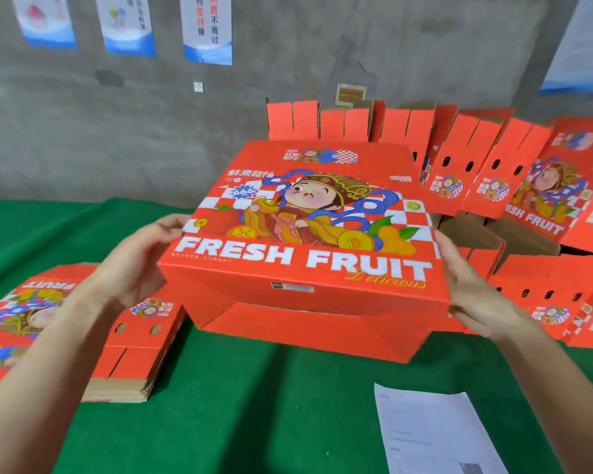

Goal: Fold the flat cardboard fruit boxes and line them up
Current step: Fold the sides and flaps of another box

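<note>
I hold a red "FRESH FRUIT" cardboard box [302,234] with a cartoon figure on its lid, raised above the green table [254,405]. My left hand [141,265] grips its left edge, my right hand [473,285] grips its right edge. A red flap [308,333] hangs below the box's front. A stack of flat unfolded boxes [131,354] lies at the left under my left forearm. Several folded boxes [493,172] stand with lids up at the back right.
A white printed sheet [432,432] lies on the green cloth at the front right. More red boxes [555,295] crowd the right side. A grey concrete wall [83,131] with posters stands behind the table.
</note>
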The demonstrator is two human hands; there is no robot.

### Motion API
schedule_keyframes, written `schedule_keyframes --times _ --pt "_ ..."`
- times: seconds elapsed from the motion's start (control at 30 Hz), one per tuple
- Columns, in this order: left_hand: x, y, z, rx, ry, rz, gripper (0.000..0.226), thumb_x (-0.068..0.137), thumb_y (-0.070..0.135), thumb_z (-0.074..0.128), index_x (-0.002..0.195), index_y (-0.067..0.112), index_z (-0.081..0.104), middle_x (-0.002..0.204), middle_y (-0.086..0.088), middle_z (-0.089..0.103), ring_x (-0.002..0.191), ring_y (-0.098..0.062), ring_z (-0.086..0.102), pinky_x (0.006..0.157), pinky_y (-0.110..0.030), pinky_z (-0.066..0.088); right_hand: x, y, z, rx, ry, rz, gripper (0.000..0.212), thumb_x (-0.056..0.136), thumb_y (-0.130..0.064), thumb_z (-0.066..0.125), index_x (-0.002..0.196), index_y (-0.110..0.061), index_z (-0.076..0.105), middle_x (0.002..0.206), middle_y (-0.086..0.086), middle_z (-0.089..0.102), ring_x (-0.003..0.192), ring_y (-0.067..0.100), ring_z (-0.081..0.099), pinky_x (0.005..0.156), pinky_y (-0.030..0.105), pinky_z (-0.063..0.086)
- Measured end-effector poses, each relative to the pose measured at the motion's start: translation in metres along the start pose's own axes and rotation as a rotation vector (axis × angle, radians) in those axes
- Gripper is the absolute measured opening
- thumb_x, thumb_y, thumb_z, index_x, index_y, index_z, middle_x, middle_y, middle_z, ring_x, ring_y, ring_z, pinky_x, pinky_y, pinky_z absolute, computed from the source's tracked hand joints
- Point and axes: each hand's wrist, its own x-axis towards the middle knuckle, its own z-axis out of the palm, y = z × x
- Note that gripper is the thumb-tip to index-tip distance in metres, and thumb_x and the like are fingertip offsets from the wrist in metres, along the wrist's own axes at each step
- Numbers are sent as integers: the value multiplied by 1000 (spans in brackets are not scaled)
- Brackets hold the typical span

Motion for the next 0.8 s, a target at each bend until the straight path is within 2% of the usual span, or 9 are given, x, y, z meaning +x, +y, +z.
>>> schedule_keyframes --times 0.07,0.13,0.23,0.3,0.37,0.4,0.5,0.63,0.8 --pt "7 -2 4 146 -43 -44 41 81 6 39 108 16 68 100 -3 73 82 -15 70 70 -24 56 -1 -8 1 -102 12 -16 103 53 -14 92 130 -57 39 125 -8 61 107 28 63 79 53 56" --pt "15 -7 9 343 -54 -100 44 91 7 40 122 29 61 107 5 72 88 -12 69 73 -31 57 -3 -16 3 -193 25 -7 113 45 -18 94 127 -66 33 127 -15 55 93 26 67 68 46 58" --pt "26 -12 18 487 -80 -184 31 99 35 42 119 58 49 103 16 71 82 -8 69 63 -35 55 -4 -21 0 -337 47 23 115 42 -19 88 128 -67 28 139 -9 38 75 21 67 60 33 56" --pt "36 -13 24 520 -158 -203 39 82 61 58 119 64 45 107 17 69 89 -10 70 61 -38 57 -5 -27 -7 -371 66 29 112 44 -22 87 130 -64 29 140 0 36 71 23 64 62 32 54" --pt "51 -16 33 497 -218 -170 75 54 70 75 122 60 46 109 15 69 94 -13 69 62 -36 57 -8 -33 -20 -323 70 49 99 53 -29 85 132 -58 32 139 5 38 75 30 65 66 34 55" --pt "59 -18 40 461 -233 -139 81 50 67 80 124 57 47 110 12 69 94 -15 69 63 -36 58 -9 -36 -27 -271 75 59 89 58 -36 83 131 -54 35 135 8 41 77 33 65 66 35 55" --pt "87 -30 71 361 -224 -4 59 75 32 70 127 49 49 119 1 67 95 -17 69 66 -33 58 -9 -43 -46 -258 181 45 55 67 -52 77 113 -44 49 117 19 54 71 28 63 60 33 55" --pt "138 -47 127 353 -167 201 63 87 3 59 140 33 41 129 1 61 112 -16 61 93 -39 50 -4 -54 -74 -296 414 -94 35 64 -42 78 89 -37 54 83 -4 70 62 17 63 54 26 53" --pt "207 -52 208 431 -147 276 55 91 1 56 136 30 43 112 14 63 95 0 62 87 -26 51 1 -62 -132 -377 616 -151 28 80 -16 73 83 -38 57 74 -9 69 61 18 64 50 27 55"
